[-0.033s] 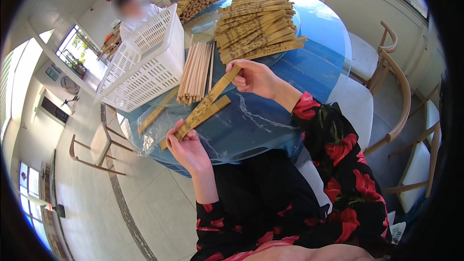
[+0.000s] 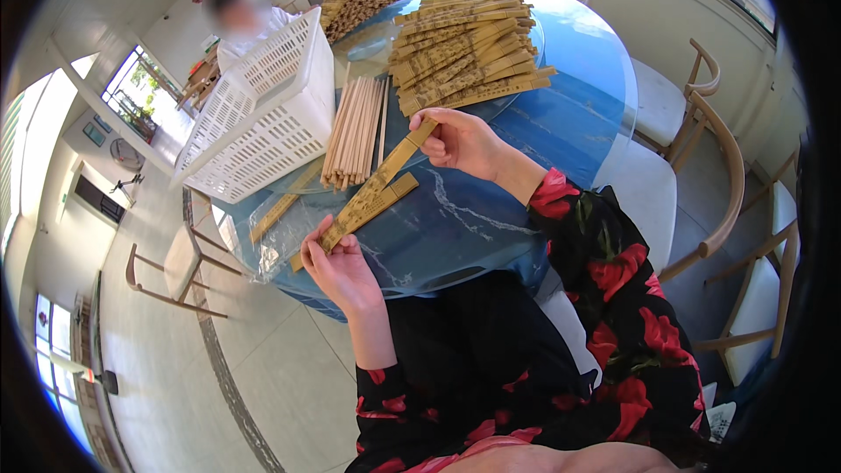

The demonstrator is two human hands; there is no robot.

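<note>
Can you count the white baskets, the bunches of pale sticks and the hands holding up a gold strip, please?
White basket: 1
Bunch of pale sticks: 1
Hands on the gold strip, left hand and right hand: 2
Total: 4

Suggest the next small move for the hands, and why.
Probably ease the upper strip a little away from the lower strip with the right hand, the left hand steadying the near end. The right pinches the upper strip's far end, the left holds its near end, and the strips fan apart between. Whether the left also grips the lower one is unclear.
</note>
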